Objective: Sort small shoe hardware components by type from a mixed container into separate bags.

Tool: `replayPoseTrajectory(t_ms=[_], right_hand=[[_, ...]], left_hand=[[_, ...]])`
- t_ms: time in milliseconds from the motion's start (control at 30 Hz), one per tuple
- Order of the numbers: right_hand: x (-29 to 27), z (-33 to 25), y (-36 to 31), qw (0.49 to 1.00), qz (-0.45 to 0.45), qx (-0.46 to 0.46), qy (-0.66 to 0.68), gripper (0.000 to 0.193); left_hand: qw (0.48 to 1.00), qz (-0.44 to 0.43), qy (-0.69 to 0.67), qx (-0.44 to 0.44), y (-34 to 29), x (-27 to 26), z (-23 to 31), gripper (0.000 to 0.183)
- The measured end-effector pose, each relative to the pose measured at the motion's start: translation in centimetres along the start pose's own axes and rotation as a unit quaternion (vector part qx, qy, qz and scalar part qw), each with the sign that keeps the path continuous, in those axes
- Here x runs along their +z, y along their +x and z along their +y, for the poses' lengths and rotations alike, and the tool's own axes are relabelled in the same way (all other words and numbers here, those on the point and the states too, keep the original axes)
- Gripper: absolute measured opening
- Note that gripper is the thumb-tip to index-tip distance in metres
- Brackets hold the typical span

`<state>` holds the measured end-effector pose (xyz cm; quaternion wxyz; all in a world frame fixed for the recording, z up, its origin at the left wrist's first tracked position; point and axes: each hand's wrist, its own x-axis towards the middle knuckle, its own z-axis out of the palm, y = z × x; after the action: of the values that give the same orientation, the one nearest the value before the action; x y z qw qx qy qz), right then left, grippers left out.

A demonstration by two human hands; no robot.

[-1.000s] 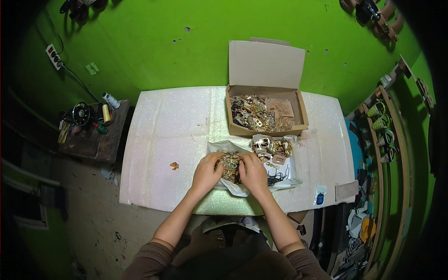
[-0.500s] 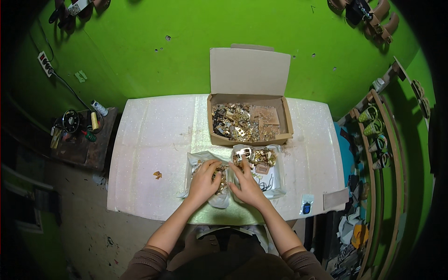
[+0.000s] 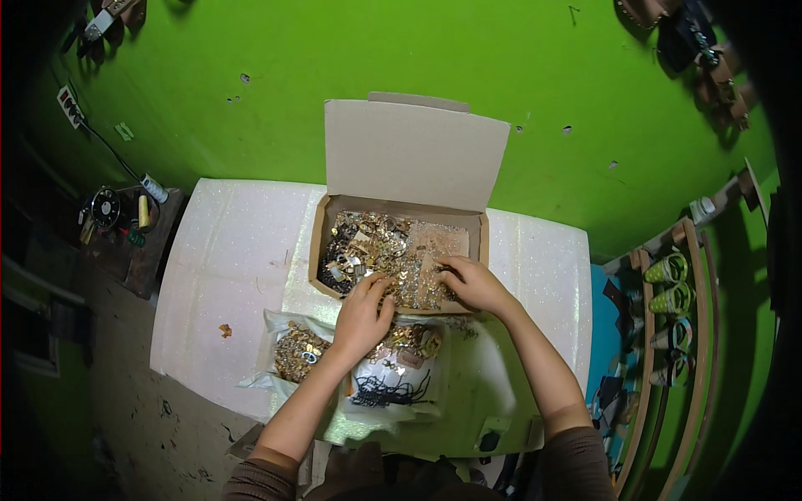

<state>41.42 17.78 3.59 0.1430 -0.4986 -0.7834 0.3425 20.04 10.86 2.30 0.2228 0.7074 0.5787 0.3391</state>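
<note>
A cardboard box (image 3: 316,259) with its lid raised stands on the table, full of small gold, silver and dark metal fittings (image 3: 372,242). My left hand (image 3: 361,317) is over the box's near edge, thumb apart from the fingers, fingertips at the fittings. Over the box's right side, my right hand (image 3: 476,284) bends its fingers down onto the pieces, thumb and fingers apart. Nothing shows held in either hand. Nearer me are two plastic-lined trays: the left tray (image 3: 271,334) holds small metal pieces; the right tray (image 3: 418,409) holds gold fittings and black cords (image 3: 388,388), partly behind my left forearm.
The table (image 3: 242,225) has a glittery white cover with a small brown scrap (image 3: 225,331) on it. Left stands a small side table (image 3: 159,250) with thread spools. A wooden rack (image 3: 702,334) with green sandals is at the right, before a green wall (image 3: 276,42).
Both hands have moved forward from the two trays to the cardboard box, the right one farther to the right. The view has shifted, so the trays and box sit lower and more to the left.
</note>
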Motion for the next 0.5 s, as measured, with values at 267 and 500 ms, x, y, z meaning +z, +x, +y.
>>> replayPoseTrajectory(t_ms=[267, 500], right_hand=[[6.4, 3.5, 6.7, 0.969, -0.169, -0.114, -0.141, 0.056], [8.5, 3.6, 6.1, 0.972, -0.115, -0.131, -0.155, 0.077]], left_hand=[[0.988, 0.038, 0.142, 0.042, 4.5, 2.5, -2.8, 0.028], [0.99, 0.032, 0.138, 0.015, 4.7, 3.7, -3.4, 0.028]])
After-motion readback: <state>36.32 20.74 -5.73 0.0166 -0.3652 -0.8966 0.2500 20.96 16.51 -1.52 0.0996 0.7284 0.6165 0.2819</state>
